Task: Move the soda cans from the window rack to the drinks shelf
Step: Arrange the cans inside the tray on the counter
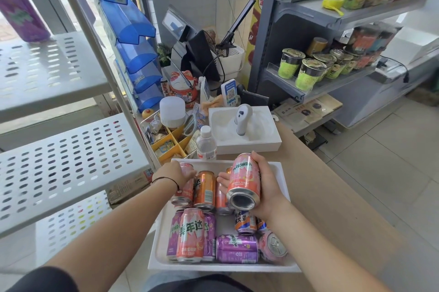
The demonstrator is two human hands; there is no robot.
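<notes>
the right hand (266,187) grasps a pink miranda soda can (243,181), tilted with its base toward the camera, lifted above the white rectangular plastic tray (279,265). the left hand (175,174) curls over a second pink can (184,188) lying at the tray's far left corner. orange, purple and pink cans fill most of the tray; a bare strip shows near the middle. the tray sits at the near edge of the tan wooden counter (332,196). a lone purple can (23,16) stands on the white perforated window rack (59,149). the grey metal shelf unit (320,87) stands right, with open tiled floor beside it.
</notes>
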